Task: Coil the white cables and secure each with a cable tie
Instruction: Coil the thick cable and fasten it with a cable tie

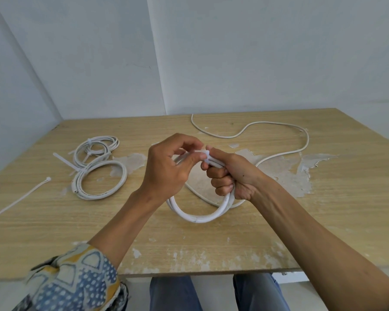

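Above the middle of the table I hold a coil of thick white cable (198, 217). My right hand (230, 173) grips the coil's right side, fingers curled round the strands. A white cable tie (206, 157) wraps the strands at the top of the coil. My left hand (166, 169) pinches the tie between thumb and fingers. Most of the tie's strap is hidden by my fingers.
Two tied white coils lie at the left, a thick coil (103, 182) and a thinner coil (97, 148) behind it. A loose cable tie (20, 199) lies near the left edge. A long uncoiled white cable (276, 124) snakes across the back right of the wooden table (323, 221).
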